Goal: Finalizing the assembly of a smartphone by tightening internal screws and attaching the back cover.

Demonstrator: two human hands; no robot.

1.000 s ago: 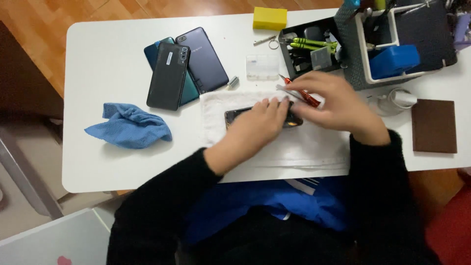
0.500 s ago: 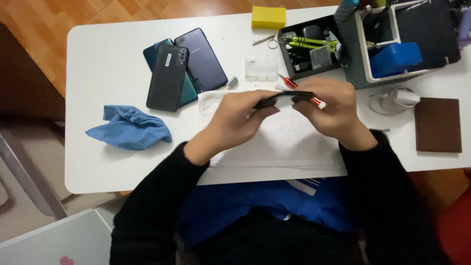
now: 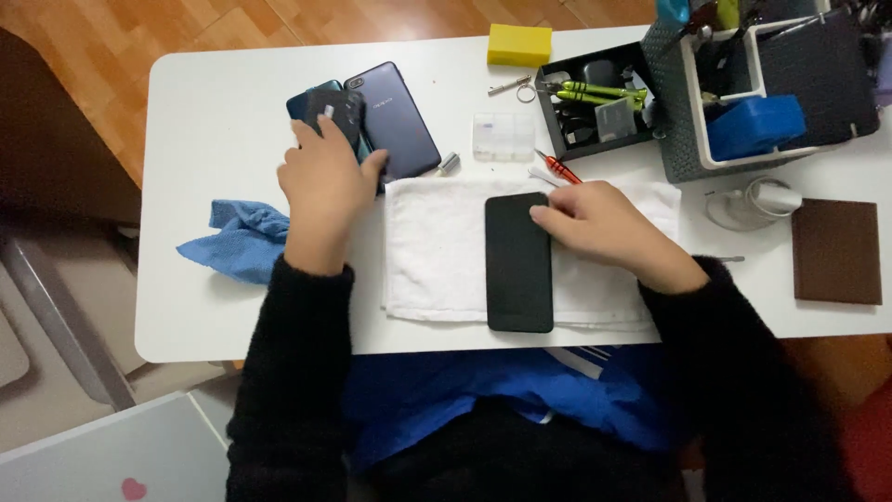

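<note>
- right hand [image 3: 609, 223]: fingertips rest flat on the upper right edge of the black phone [image 3: 518, 262], fingers extended and pressing lightly, not wrapped round it; a red-handled screwdriver [image 3: 560, 169] pokes out just above the knuckles, and i cannot tell whether the hand grips it.
- left hand [image 3: 325, 186]: fingers curled over the dark phone on top of the phone stack [image 3: 395, 116] at the table's upper left, closing on it from above.
- the black phone lies face down or screen dark, lengthwise on the white towel [image 3: 437, 242], its lower end reaching the towel's near edge, close to the table edge [image 3: 242, 349].
- handling, as a judgement: the phone looks thin, stiff and smooth, likely slippery on bare table but held from sliding by the soft towel; glass faces would be fragile, so the long side edges are the safer place to pinch.
- the stacked phones overlap unevenly, so lifting 1 may drag its neighbours.
- open room: bare table lies left of the towel, by the blue cloth [image 3: 237, 244]; the right side is crowded by the tool tray [image 3: 595, 98], the grey organiser basket [image 3: 683, 121], a small clear parts box [image 3: 502, 138] and a brown pad [image 3: 836, 251].
- a yellow sponge [image 3: 518, 44] sits at the far edge, well apart.
</note>
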